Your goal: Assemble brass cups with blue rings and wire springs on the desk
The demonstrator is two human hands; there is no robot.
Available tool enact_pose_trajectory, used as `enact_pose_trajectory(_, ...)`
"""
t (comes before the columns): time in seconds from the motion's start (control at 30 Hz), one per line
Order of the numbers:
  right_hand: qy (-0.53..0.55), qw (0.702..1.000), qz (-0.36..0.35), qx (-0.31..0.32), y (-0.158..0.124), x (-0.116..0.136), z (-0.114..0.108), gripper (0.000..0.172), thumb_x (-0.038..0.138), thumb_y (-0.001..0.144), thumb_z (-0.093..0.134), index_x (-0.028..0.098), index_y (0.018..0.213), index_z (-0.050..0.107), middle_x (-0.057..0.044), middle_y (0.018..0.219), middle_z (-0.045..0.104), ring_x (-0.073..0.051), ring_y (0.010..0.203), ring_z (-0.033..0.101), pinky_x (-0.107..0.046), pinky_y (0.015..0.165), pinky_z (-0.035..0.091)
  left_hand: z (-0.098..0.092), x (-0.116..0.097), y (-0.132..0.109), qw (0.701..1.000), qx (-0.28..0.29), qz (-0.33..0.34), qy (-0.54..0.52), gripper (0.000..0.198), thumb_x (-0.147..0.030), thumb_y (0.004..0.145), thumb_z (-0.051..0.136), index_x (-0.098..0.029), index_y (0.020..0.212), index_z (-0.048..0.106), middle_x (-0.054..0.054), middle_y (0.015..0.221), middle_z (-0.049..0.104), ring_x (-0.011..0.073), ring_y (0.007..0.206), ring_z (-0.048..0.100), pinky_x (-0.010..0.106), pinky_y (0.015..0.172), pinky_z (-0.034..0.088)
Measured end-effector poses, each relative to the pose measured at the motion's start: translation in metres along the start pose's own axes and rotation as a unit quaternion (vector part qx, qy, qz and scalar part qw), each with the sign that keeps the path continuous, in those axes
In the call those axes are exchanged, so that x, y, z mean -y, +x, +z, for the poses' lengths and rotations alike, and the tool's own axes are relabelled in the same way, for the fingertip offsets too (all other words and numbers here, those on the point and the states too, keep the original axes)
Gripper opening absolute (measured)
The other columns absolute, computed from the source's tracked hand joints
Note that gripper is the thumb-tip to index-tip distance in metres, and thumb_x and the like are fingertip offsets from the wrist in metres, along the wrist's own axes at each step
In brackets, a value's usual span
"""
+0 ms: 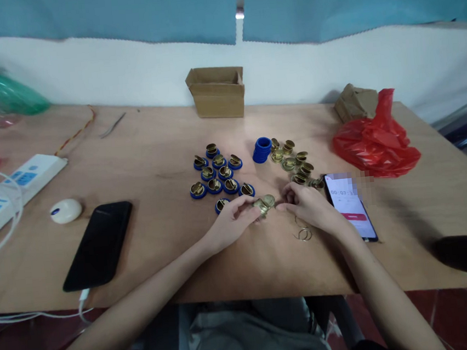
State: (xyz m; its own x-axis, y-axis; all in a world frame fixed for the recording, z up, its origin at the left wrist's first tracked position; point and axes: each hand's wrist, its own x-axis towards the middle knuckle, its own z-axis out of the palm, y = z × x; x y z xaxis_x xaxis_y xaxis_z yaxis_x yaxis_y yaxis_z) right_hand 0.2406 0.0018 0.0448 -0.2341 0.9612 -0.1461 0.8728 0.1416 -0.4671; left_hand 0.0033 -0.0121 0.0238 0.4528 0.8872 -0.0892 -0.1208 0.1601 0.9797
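Observation:
My left hand (232, 223) is closed on a small brass part (264, 203) at the middle of the wooden table (156, 149). My right hand (308, 206) pinches toward the same part from the right, fingers together. Beyond my left hand lies a cluster of several brass parts fitted in blue rings (218, 175). A stack of blue rings (261, 150) stands farther back, with several loose brass parts (292, 162) to its right. Thin metal rings (303, 233) lie under my right wrist.
A lit phone showing a timer (350, 205) lies right of my right hand. A black phone (99, 244) on a cable, a white mouse (66, 211) and a power strip (15, 185) sit left. An open cardboard box (216, 91) and red plastic bag (374, 139) stand behind.

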Motion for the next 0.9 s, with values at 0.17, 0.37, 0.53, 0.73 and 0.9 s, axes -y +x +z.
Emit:
enact_pose_trajectory(0.17, 0.011, 0.999, -0.046, -0.018, -0.002, -0.001, 0.002, 0.018, 0.023, 0.087, 0.072, 0.021, 0.092, 0.055, -0.003, 0.084, 0.064, -0.019, 0.072, 0.058, -0.03, 0.065, 0.04, -0.001, -0.002, 0.001, 1.0, -0.008, -0.01, 0.001, 0.036, -0.046, 0.084, 0.073, -0.015, 0.101, 0.068, 0.006, 0.095, 0.075, 0.0154, 0.077, 0.069, 0.03, 0.076, 0.057)
enact_pose_trajectory(0.37, 0.08, 0.987, -0.139, -0.012, -0.004, 0.007, 0.003, 0.017, 0.008, 0.087, 0.06, 0.022, 0.094, 0.053, -0.002, 0.088, 0.062, -0.017, 0.074, 0.056, -0.028, 0.066, 0.041, 0.0, 0.0, 0.0, 1.0, -0.009, -0.005, 0.014, 0.033, -0.045, 0.085, 0.071, -0.015, 0.098, 0.069, 0.006, 0.094, 0.075, 0.0143, 0.074, 0.068, 0.03, 0.076, 0.057)
enact_pose_trajectory(0.53, 0.158, 0.974, -0.164, -0.018, -0.004, 0.013, 0.003, 0.009, 0.014, 0.094, 0.055, 0.022, 0.091, 0.059, -0.002, 0.086, 0.064, -0.016, 0.076, 0.06, -0.029, 0.069, 0.046, -0.002, 0.003, 0.0, 1.0, -0.007, 0.021, 0.021, 0.034, -0.036, 0.081, 0.076, -0.016, 0.108, 0.07, 0.008, 0.101, 0.077, 0.0195, 0.088, 0.072, 0.034, 0.084, 0.058)
enact_pose_trajectory(0.73, 0.421, 0.904, -0.076, -0.029, -0.007, 0.019, -0.005, 0.03, 0.033, 0.089, 0.071, 0.025, 0.115, 0.058, 0.002, 0.082, 0.065, -0.015, 0.067, 0.067, -0.03, 0.064, 0.056, -0.004, 0.0, -0.002, 0.999, 0.002, 0.052, 0.009, 0.043, -0.024, 0.074, 0.083, -0.019, 0.115, 0.07, 0.009, 0.115, 0.077, 0.0241, 0.105, 0.074, 0.041, 0.096, 0.058)
enact_pose_trajectory(0.9, 0.471, 0.88, -0.056, -0.01, -0.008, 0.021, -0.009, 0.026, 0.039, 0.082, 0.081, 0.021, 0.094, 0.067, -0.001, 0.083, 0.069, -0.015, 0.077, 0.068, -0.032, 0.077, 0.057, -0.002, -0.001, -0.005, 0.996, -0.012, 0.081, -0.027, 0.057, -0.022, 0.071, 0.087, -0.02, 0.123, 0.065, 0.01, 0.116, 0.076, 0.0233, 0.104, 0.075, 0.04, 0.096, 0.061)
